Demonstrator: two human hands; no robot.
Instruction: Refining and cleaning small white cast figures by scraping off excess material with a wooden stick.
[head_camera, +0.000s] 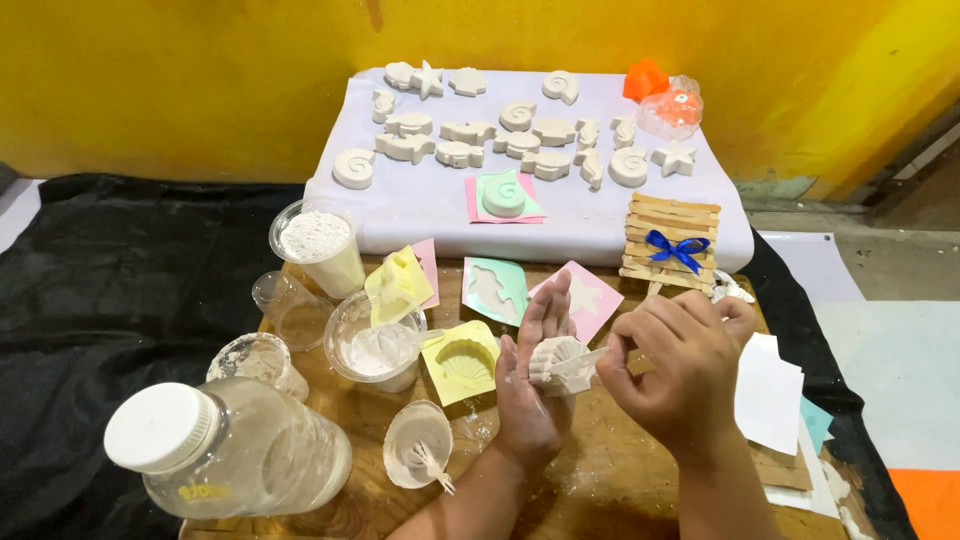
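A white shell cast (556, 362) lies in the open, flat palm of the left hand (532, 385) over the table's (620, 480) middle, while the right hand (672, 370) pinches a stick (583, 362) against it.

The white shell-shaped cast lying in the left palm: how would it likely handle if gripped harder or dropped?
The shell cast looks like set plaster, so probably stiff and brittle; its thin ribbed edge might chip. White powder on the left hand suggests a chalky, dusty surface, not slippery. The right hand works it with a thin white stick, hinting it scrapes easily.
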